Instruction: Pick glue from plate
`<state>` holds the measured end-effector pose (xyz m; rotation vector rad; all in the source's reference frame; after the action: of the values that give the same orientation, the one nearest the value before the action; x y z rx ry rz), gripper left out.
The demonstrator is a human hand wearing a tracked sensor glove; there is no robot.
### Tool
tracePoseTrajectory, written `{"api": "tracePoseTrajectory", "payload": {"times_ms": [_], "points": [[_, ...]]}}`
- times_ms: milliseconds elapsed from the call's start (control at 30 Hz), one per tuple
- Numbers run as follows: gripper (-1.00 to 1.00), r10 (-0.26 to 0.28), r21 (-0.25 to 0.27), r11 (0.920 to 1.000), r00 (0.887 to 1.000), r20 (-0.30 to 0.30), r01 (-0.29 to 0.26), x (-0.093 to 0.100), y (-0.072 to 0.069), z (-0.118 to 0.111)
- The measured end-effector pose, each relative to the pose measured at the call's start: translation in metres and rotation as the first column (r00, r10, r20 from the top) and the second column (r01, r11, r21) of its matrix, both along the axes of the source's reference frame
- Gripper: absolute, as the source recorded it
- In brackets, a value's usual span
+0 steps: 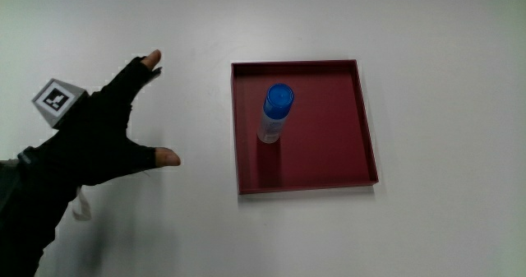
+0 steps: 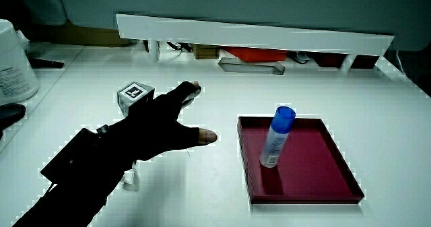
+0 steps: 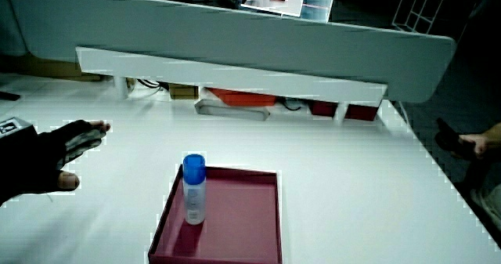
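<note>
A glue bottle (image 1: 275, 113) with a clear body and a blue cap stands upright in a dark red square plate (image 1: 329, 158). Both side views show the glue bottle (image 2: 277, 137) (image 3: 193, 189) standing in the plate (image 2: 316, 173) (image 3: 243, 225). The hand (image 1: 123, 125) in its black glove hovers over the bare white table beside the plate, a short way from the plate's rim. Its fingers are spread and hold nothing. The patterned cube (image 1: 57, 101) sits on the back of the hand (image 2: 161, 126) (image 3: 55, 158).
A low white partition (image 2: 256, 35) runs along the table's edge farthest from the person, with a red object and small items under it. A white container (image 2: 13, 62) stands at the table's edge near the partition. A small white tag (image 1: 80, 207) hangs by the wrist.
</note>
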<state>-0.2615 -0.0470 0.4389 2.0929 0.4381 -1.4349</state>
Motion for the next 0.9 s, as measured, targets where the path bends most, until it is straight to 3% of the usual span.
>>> {"api": "tracePoseTrajectory", "payload": {"times_ms": [100,133,167,200,233,267,333,367,400,433,500,533,567,600,733,800,833,867,900], "points": [[0.0,0.009,-0.03,0.9995,1.0,-0.001,-0.009,0.011,-0.002,0.003],[0.0,0.002,-0.043,0.9991,0.999,-0.039,-0.004,0.017,-0.002,0.002],[0.0,0.012,-0.061,0.9981,1.0,0.005,-0.012,0.02,-0.003,0.003],[0.0,0.024,-0.041,0.9989,1.0,0.01,-0.024,0.024,-0.003,0.004],[0.0,0.037,-0.025,0.999,0.999,-0.032,-0.038,0.03,-0.003,0.002],[0.0,0.038,-0.017,0.9991,0.999,0.004,-0.038,0.031,-0.004,0.006],[0.0,0.028,-0.053,0.9982,1.0,-0.008,-0.029,0.037,-0.004,0.008],[0.0,0.036,-0.035,0.9988,0.999,0.041,-0.034,0.037,-0.005,0.015],[0.0,0.026,-0.087,0.9959,1.0,-0.004,-0.026,0.045,-0.004,0.011],[0.0,0.043,-0.092,0.9949,0.999,0.022,-0.041,0.049,-0.005,0.012],[0.0,0.05,-0.078,0.9958,0.999,0.017,-0.049,0.058,-0.006,0.014],[0.0,0.062,-0.048,0.997,0.997,0.044,-0.06,0.061,-0.007,0.016],[0.0,0.057,-0.057,0.9968,0.998,0.024,-0.056,0.065,-0.007,0.015],[0.0,0.057,-0.068,0.9963,0.997,0.053,-0.053,0.067,-0.008,0.017],[0.0,0.066,-0.099,0.993,0.998,0.005,-0.065,0.083,-0.008,0.019],[0.0,0.076,-0.091,0.9931,0.997,0.018,-0.074,0.089,-0.009,0.025],[0.0,0.079,-0.105,0.9919,0.994,0.07,-0.071,0.092,-0.01,0.025],[0.0,0.076,-0.109,0.9913,0.997,0.016,-0.074,0.097,-0.009,0.025],[0.0,0.082,-0.104,0.9913,0.996,0.017,-0.08,0.099,-0.01,0.027]]}}
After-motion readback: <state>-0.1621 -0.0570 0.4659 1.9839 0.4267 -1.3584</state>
